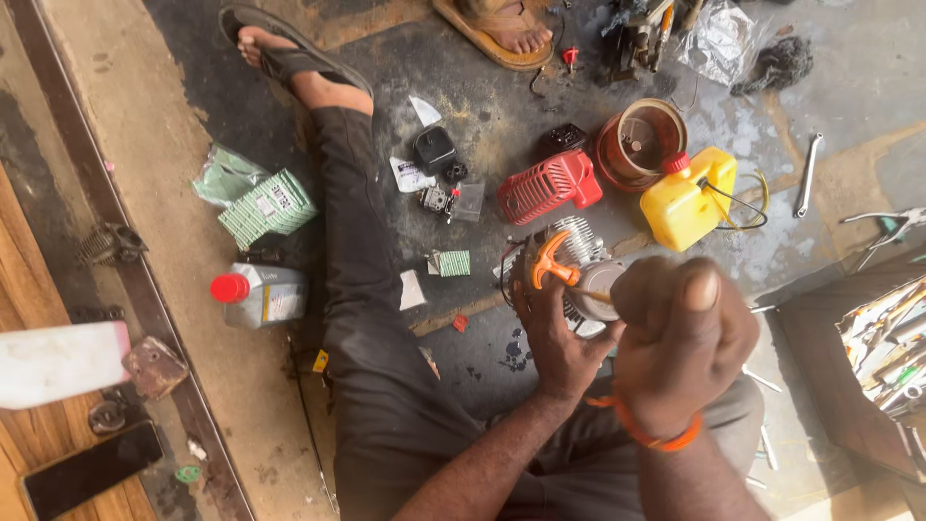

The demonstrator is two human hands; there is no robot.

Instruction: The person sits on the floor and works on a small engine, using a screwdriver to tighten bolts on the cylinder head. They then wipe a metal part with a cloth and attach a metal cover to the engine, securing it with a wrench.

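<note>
left hand [555, 333] fingers curl round the small engine [577, 270], gripping its underside and side beside the orange handle [548, 265]. right hand [680, 342] is closed in a fist, pinching a thin tool whose tip meets the engine; the tool itself is mostly hidden. engine sits held above the floor [482, 106], over the person's lap. looks like a metal block with cooling fins: heavy for its size, stiff, likely oily and slippery, fins sharp. best held by the solid body, not the plastic handle or wires. red cover [548, 186], yellow tank [687, 201] and oil bottle [258, 293] lie near.
</note>
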